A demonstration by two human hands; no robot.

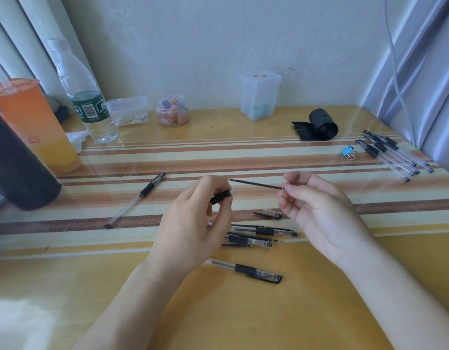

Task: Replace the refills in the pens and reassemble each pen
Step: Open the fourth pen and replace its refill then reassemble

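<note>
My left hand [193,223] is closed around a pen barrel [222,195] with a black grip; its open clear end points up and right. My right hand [316,210] pinches the back end of a thin black refill [255,183], which lies level with its tip near my left fingertips, just above the barrel's mouth. Below my hands lie several capped pens [263,231] and a loose cap [268,213]. One more pen [256,271] lies nearer to me. An uncapped pen [136,199] lies at the left. Several pens [392,154] are grouped at the far right.
At the left stand a black cylinder [19,168], an orange drink cup [39,125] and a water bottle [88,102]. Small plastic containers [260,96] line the wall. A black bag roll [319,125] and a blue binder clip [347,150] lie to the right.
</note>
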